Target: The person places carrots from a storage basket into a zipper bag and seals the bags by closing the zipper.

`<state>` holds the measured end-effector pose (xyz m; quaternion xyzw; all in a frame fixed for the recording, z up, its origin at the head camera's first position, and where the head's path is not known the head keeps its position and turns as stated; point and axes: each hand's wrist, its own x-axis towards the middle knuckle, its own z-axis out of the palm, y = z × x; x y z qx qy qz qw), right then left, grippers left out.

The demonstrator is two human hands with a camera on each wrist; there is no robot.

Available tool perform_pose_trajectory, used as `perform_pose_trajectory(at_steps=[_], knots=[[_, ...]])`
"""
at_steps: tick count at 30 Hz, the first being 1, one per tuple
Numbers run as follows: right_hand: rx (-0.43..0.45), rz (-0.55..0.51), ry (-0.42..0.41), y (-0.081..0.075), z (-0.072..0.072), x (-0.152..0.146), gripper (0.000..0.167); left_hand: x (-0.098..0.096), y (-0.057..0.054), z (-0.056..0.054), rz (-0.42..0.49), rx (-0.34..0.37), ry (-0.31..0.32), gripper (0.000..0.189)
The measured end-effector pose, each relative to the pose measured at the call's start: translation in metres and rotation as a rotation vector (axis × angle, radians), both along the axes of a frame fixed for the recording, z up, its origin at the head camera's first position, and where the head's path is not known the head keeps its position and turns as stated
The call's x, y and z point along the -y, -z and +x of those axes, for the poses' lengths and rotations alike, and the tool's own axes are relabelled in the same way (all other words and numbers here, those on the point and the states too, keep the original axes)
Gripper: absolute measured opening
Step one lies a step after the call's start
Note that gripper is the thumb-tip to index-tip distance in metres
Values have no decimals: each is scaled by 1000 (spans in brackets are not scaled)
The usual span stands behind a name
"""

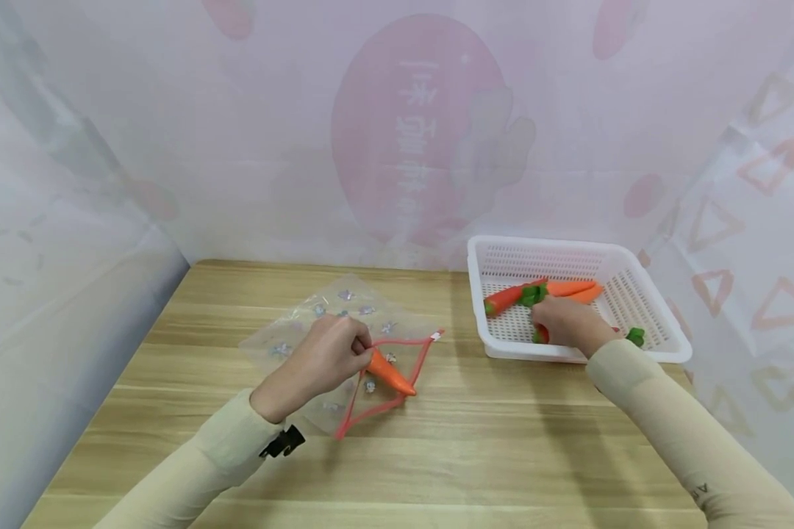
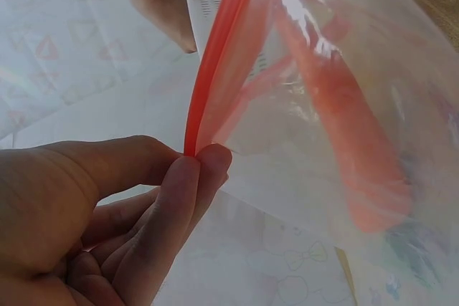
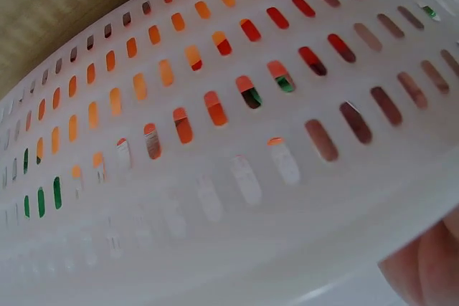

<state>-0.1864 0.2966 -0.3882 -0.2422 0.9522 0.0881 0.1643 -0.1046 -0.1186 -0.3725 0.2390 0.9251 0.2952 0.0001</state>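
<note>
The basket (image 1: 519,348) holds vegetables (image 1: 572,287), the bag (image 1: 298,325) a carrot (image 1: 389,373) beside the left grip (image 1: 324,356), which pinches the bag's rim (image 2: 213,55). What the right grip (image 1: 567,322) holds is unclear.

A column of white characters (image 1: 415,125) is printed on the pink disc (image 1: 367,110) of the backdrop (image 1: 265,147), left of and above the white basket (image 1: 542,257); tiny dark letters (image 1: 703,487) are borne by the right sleeve (image 1: 675,426), below the basket. Neither can be read surely.

Your wood-grained worktop (image 1: 476,455) spans the lower half of the head view. Left of centre, you have a clear, patterned bag (image 1: 370,323) with red edging resting on it; toward the right stands a white perforated basket (image 1: 536,261).
</note>
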Motion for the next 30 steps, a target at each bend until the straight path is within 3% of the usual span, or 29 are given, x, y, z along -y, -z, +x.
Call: perform_pose_trajectory(at_steps=[4,11,21,30], knots=[[-37,24,-58,1,0,3,11,1,-1,1,2,6,-2,8],[-38,71,-89,-1,-2,1,12,-1,0,1,4,0,3,8],[-30,-85,-49,-8,-4,-3,14,-1,-2,2,13,32,-12,6],[-50,-179,-30,-25,0,1,17,0,-1,1,18,27,-5,8]])
